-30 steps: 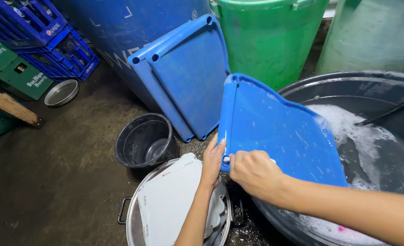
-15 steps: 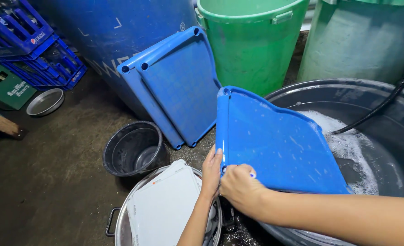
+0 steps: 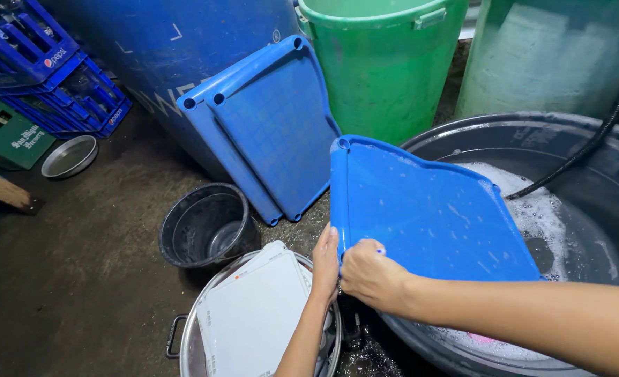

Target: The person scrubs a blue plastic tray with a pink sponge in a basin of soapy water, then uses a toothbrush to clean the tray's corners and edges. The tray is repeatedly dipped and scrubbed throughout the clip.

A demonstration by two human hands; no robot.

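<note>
A wet blue plastic tray [image 3: 431, 209] rests tilted over the rim of a large dark tub [image 3: 602, 143] of soapy water. My left hand [image 3: 325, 262] grips the tray's near left edge, fingers pointing up along it. My right hand [image 3: 371, 276] sits on the tray's near corner, closed over something small and blue that I cannot make out. Two more blue trays [image 3: 267, 126] lean against a big blue drum [image 3: 170, 49] behind.
A round metal pot [image 3: 184, 342] holding white flat boards [image 3: 254, 314] sits below my hands. A small black bucket [image 3: 205, 227] stands left of it. Green bins [image 3: 386, 63], blue crates [image 3: 37, 63], a metal bowl [image 3: 69, 156] and a black hose [image 3: 588, 146] surround the wet floor.
The view has shifted slightly; the tray lies a little flatter over the tub. Both hands stay on the tray's near corner.
</note>
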